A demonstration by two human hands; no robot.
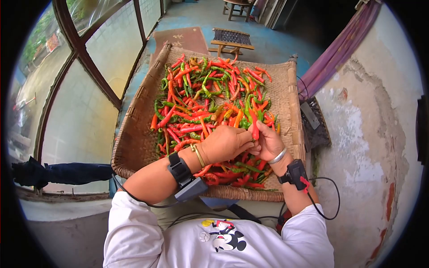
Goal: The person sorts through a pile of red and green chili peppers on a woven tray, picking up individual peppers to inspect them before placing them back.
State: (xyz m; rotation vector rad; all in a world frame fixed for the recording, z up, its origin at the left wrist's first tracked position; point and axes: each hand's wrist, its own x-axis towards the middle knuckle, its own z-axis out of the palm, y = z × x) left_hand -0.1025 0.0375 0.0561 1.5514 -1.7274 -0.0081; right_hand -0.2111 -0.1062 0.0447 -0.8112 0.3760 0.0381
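A red chili pepper [255, 127] stands nearly upright between my two hands, above the heaped peppers. My right hand [271, 144] is closed on it, with the thumb along its side. My left hand [226, 142] is closed too, its fingertips pressed together at the pepper's lower end; the exact grip there is hidden by the fingers. Under and around both hands lie many red, green and orange chili peppers [192, 111], spread over a large woven basket tray [140, 147].
Glass panes with a dark frame [96, 71] run along the left, where a dark folded umbrella [78, 173] lies near the sill. Beyond the tray stands a small folding stool [231, 40]. A purple curtain [337, 49] and a peeling wall [357, 134] are at the right.
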